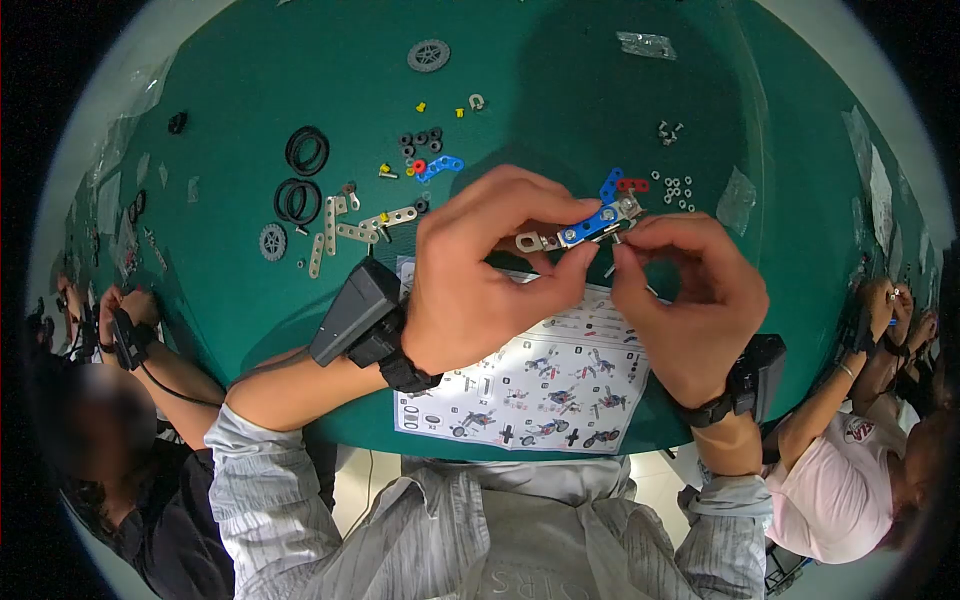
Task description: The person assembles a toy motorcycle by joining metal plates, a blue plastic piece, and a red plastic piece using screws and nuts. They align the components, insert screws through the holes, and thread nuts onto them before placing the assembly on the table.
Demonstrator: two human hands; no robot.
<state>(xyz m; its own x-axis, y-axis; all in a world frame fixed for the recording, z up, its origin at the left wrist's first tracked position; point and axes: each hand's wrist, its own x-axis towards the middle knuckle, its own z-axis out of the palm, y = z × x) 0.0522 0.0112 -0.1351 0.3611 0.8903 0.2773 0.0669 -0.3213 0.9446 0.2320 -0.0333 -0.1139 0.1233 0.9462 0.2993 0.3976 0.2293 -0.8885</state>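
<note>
Between my two hands, above the printed instruction sheet [540, 385], is a small assembly [590, 228] of blue and silver metal pieces. My left hand [500, 265] pinches it between thumb and fingers, with a silver bracket end sticking out to the left. My right hand [695, 290] is at the assembly's right end, thumb and index finger closed on a small silver screw [616, 240]. Just behind the assembly, a blue strip [611, 184] and a red strip [633, 185] lie on the green table.
Silver perforated strips [330, 225], black rings [307, 150], grey wheels [428, 56] and a blue curved piece [440, 168] lie left and ahead. Nuts [677, 190], screws [670, 132] and plastic bags [737, 200] are at the right. Co-workers sit on both sides.
</note>
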